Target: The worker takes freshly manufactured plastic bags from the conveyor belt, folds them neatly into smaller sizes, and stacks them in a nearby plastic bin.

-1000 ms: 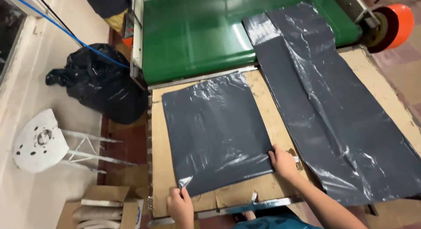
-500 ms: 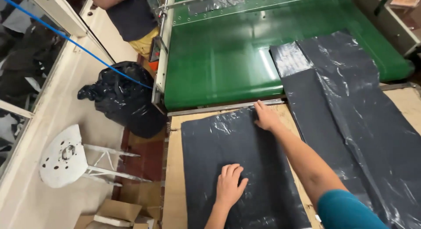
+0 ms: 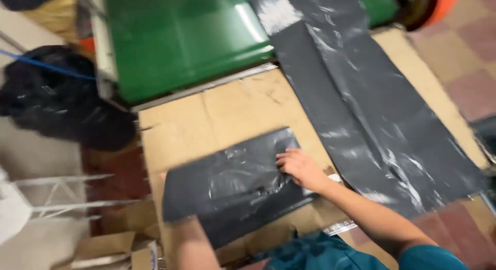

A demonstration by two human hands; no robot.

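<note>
A dark grey plastic bag (image 3: 232, 182) lies folded and crinkled on the cardboard-covered table (image 3: 222, 110), close to the near edge. My right hand (image 3: 302, 169) rests on the bag's right edge, fingers curled into the plastic. My left forearm (image 3: 188, 244) runs up under the bag's near left side, and the hand itself is hidden beneath the plastic. The view is motion-blurred.
A long strip of grey plastic bags (image 3: 372, 120) runs from the green conveyor belt (image 3: 181, 37) down the right of the table. On the floor at left are a stuffed black bag (image 3: 57, 110), a white stool (image 3: 15, 208) and cardboard boxes (image 3: 113, 249).
The bag lay flat at full length with both hands pressing on it. Now it is folded shorter and sits nearer me, and my left hand has gone under it.
</note>
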